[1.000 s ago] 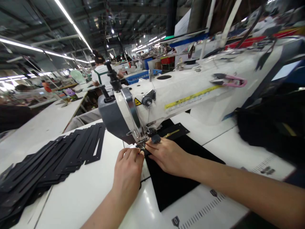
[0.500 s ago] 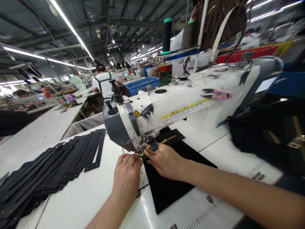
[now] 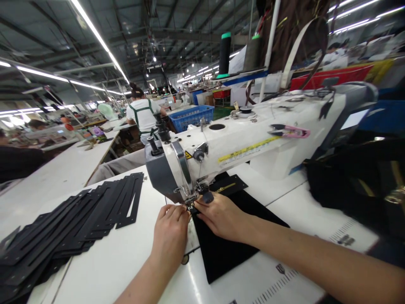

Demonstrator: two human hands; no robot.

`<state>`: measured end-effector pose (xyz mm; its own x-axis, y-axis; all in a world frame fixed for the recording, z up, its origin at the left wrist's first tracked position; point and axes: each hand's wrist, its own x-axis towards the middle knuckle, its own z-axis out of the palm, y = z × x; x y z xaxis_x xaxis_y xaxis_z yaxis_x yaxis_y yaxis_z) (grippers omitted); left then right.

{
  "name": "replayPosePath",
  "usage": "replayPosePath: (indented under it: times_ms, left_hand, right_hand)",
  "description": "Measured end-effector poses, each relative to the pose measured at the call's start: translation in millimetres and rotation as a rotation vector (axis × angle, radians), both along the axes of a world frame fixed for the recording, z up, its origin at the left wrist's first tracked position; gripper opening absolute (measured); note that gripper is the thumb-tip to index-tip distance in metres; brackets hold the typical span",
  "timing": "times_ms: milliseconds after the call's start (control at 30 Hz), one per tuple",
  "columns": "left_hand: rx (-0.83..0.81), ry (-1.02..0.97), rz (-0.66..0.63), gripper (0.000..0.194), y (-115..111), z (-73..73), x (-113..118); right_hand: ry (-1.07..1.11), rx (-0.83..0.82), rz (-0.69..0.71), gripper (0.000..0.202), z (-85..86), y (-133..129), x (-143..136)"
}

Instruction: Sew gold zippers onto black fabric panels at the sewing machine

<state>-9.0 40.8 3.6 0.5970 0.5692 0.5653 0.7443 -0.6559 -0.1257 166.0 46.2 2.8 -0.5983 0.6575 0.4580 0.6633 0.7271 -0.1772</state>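
A black fabric panel [image 3: 228, 257] lies flat under the head of a white sewing machine [image 3: 249, 143]. A gold zipper [image 3: 226, 187] in a black strip shows on its far side. My right hand [image 3: 223, 214] rests on the panel's near-left part, fingers together and pinching the fabric beside the presser foot [image 3: 191, 202]. On the other side of the foot, at the panel's left edge, is my left hand [image 3: 171, 228]. Its fingers are bent and pressed together; what lies between them is hidden. Both sets of fingertips are very close to the needle area.
Black slotted strips [image 3: 72, 215] lie in an overlapping pile on the left of the white table [image 3: 107, 266]. Pink-handled thread snips [image 3: 289, 131] rest on the machine arm. Dark material [image 3: 354, 177] sits at right. Thread cones [image 3: 225, 55], a blue basket [image 3: 193, 118] and a co-worker [image 3: 142, 112] are beyond.
The whole view has shifted a little, so things sit slightly farther right and lower. Both hands stay at the presser foot; the panel has hardly moved under them.
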Motion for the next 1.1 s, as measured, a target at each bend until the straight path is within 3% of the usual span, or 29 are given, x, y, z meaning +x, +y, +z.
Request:
replayPosePath:
  times_ms: [167,233,333,400,467,600,833,1100]
  left_hand:
    - [0.012,-0.023,-0.002,0.014,3,-4.3,-1]
    - [-0.006,-0.021,0.010,0.014,4,-2.2,-2]
    - [-0.103,0.004,0.028,0.014,0,9.0,-6]
    - [-0.180,-0.004,0.006,0.015,-10,18.5,-11]
    - [-0.239,-0.035,-0.027,0.016,-24,25.0,-16]
    - [-0.339,-0.073,-0.070,0.017,-53,23.8,-20]
    - [-0.359,-0.083,0.075,0.024,-65,17.1,-22]
    - [-0.353,-0.062,0.093,0.026,-69,19.6,-22]
  right_hand:
    - [0.006,-0.039,-0.030,0.021,-1.4,4,3]
    - [-0.014,-0.043,-0.136,0.029,0.1,2,7]
    - [-0.083,-0.036,-0.366,0.057,3.3,-19,15]
    - [-0.142,0.012,-0.414,0.066,3.7,-46,22]
    - [-0.177,0.134,-0.309,0.067,1.6,-77,30]
    - [-0.218,0.341,-0.064,0.035,-9.3,-115,37]
    - [-0.114,0.536,0.026,0.031,-29.2,-115,18]
    - [0.004,0.458,0.048,0.029,-11.7,-116,26]
